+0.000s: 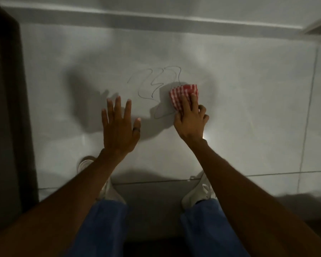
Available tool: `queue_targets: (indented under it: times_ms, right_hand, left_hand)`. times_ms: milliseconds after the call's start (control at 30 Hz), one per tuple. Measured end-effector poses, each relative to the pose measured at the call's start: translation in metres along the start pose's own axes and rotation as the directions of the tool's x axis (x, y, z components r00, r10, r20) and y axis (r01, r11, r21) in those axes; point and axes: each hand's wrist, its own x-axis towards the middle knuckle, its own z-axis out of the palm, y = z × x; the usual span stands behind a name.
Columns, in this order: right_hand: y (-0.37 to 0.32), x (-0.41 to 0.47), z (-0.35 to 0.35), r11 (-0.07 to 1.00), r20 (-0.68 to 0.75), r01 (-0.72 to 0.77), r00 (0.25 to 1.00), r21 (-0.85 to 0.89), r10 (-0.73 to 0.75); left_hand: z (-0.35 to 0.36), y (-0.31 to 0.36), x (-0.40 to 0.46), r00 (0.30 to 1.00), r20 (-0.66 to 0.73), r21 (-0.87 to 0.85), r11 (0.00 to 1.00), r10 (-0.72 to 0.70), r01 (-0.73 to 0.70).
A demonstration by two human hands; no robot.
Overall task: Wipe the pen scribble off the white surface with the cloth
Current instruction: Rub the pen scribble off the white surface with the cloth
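Cloth under right hand, seemingly touching scribble's right edge.

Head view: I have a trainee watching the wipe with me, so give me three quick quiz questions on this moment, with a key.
1. True or false: the left hand holds the cloth.
2. Where does the cloth sit relative to the scribble? A) at its right edge B) far left of it C) nowhere near it
3. Fill in: the cloth's pattern is red and white ____.

Key: 1 false, the right hand presses it on the white surface while the left is spread flat and empty; 2 A; 3 checks.
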Motion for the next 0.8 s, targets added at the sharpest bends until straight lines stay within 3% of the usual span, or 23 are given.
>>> queue_targets:
  times_ms: [100, 233, 433, 633, 800]
  right_hand:
    - [0.021, 0.020, 0.026, 0.997, 0.037, 0.037, 0.999, -0.073, -0.034]
    - [0.033, 0.043, 0.047, 0.978, -0.020, 0.201, 0.979, -0.051, -0.202]
    - [0.019, 0.105, 0.056, 0.914, -0.134, 0.369, 0.910, -0.167, -0.392]
    - [-0.022, 0.160, 0.045, 0.939, -0.273, 0.303, 0.900, -0.164, -0.339]
    - [0.019, 0.056, 0.080, 0.947, -0.263, 0.293, 0.911, -0.135, -0.319]
  left_hand:
    - [0.041, -0.007, 0.021, 0.999, -0.037, 0.039, 0.999, -0.002, 0.003]
    - [0.082, -0.022, 0.055, 0.992, -0.108, 0.004, 0.997, -0.072, 0.073]
    - [0.124, -0.039, 0.075, 0.934, -0.358, 0.109, 0.993, -0.007, 0.049]
    - [0.130, -0.046, 0.077, 0.892, -0.449, 0.130, 0.991, 0.042, 0.019]
    - [0.128, -0.044, 0.076, 0.907, -0.422, 0.070, 0.997, 0.005, 0.026]
